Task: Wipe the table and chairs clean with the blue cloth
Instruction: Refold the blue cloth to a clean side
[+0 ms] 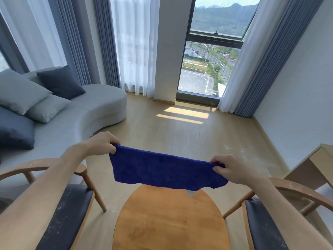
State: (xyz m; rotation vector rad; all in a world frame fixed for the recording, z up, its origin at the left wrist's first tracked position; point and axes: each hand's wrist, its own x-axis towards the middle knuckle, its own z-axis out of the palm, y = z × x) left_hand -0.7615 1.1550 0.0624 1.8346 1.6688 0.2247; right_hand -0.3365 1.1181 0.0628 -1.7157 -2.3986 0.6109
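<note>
Fingers (219, 168) of the right hand (232, 169) and left hand (102, 142) pinch the top corners of the deep blue fluffy microfibre cloth (162, 168), stretching it flat above the round, smooth wooden table (169, 222), probably to spread it before wiping. Dusty dark-cushioned wooden armchairs (66, 213) flank the table.

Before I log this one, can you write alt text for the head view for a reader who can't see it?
Two bare hands, left hand and right hand, each pinch an upper corner of a blue microfibre cloth, stretched out in the air above a round wooden table. Wooden armchairs with dusty dark seats, left chair and right chair, flank the table.
</note>
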